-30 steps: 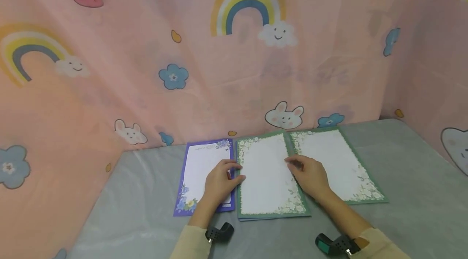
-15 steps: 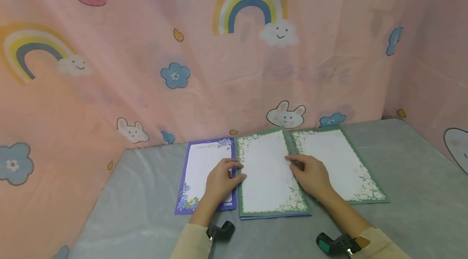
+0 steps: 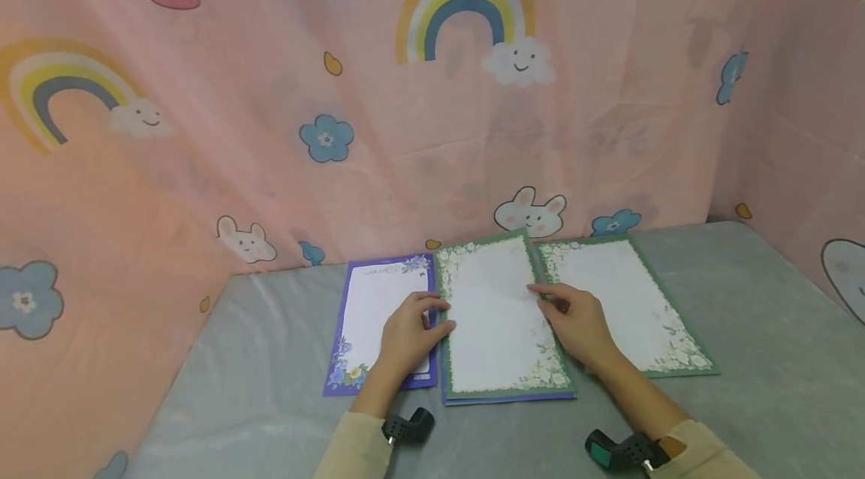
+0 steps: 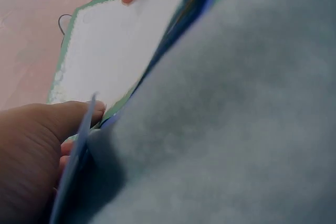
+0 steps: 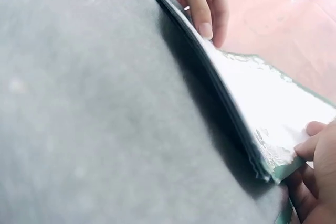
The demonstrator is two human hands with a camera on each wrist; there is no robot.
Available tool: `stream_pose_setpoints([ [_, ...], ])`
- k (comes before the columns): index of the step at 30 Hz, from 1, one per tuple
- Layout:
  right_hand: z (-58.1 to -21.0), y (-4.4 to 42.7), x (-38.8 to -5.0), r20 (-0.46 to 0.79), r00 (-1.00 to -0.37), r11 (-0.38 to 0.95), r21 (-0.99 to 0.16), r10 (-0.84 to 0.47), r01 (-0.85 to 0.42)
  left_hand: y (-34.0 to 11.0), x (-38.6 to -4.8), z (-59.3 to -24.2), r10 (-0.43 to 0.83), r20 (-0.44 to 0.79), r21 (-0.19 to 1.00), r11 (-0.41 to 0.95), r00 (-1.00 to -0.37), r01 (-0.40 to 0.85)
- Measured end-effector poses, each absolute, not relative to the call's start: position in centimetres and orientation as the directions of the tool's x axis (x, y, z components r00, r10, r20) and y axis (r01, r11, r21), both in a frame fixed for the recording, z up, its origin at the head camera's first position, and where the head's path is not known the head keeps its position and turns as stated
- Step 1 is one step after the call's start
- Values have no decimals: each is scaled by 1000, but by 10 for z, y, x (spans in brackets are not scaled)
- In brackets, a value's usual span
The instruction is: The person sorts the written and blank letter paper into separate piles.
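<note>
In the head view, a stack of writing paper (image 3: 489, 329) lies in the middle, topped by a white sheet with a green floral border. A purple edge shows beneath the top sheet's bottom. My left hand (image 3: 408, 332) holds the left edge of this sheet, its thumb and a finger apart. My right hand (image 3: 577, 325) pinches the right edge; the right wrist view shows the thumb (image 5: 307, 148) over the sheet and fingers below. The undersides of the fingers are partly hidden. The layered stack edge (image 5: 220, 82) also shows there.
A purple-bordered sheet (image 3: 378, 299) lies left of the stack, partly under my left forearm. Another green-bordered sheet (image 3: 622, 291) lies to the right. All are on a grey cloth-covered table (image 3: 270, 359), before a pink printed curtain (image 3: 270, 103).
The top sheet has shifted slightly away and tilted, its far edge higher, and more purple shows at the near edge. Both hands have hardly moved. The whole view has shifted slightly.
</note>
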State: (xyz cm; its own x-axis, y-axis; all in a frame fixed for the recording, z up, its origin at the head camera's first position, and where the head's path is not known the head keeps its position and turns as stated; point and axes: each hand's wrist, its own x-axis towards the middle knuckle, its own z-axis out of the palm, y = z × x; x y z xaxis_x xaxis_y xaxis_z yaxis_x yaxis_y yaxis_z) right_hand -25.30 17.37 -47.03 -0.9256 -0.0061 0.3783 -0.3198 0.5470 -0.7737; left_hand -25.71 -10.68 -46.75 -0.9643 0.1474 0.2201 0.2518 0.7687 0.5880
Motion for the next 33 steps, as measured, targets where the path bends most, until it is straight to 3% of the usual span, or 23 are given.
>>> stream_pose_setpoints([
  [24, -460, 188, -251, 198, -978, 319, -924, -70, -210, -108, -259, -462, 152, 184, 681, 693, -971, 238],
  [28, -457, 189, -251, 168, -982, 303, -935, -85, -186, -109, -260, -461, 172, 205, 737, 621, -964, 267],
  [33, -448, 191, -250, 114, -988, 279, -950, -105, -139, -107, -260, -455, 181, 195, 863, 436, -964, 256],
])
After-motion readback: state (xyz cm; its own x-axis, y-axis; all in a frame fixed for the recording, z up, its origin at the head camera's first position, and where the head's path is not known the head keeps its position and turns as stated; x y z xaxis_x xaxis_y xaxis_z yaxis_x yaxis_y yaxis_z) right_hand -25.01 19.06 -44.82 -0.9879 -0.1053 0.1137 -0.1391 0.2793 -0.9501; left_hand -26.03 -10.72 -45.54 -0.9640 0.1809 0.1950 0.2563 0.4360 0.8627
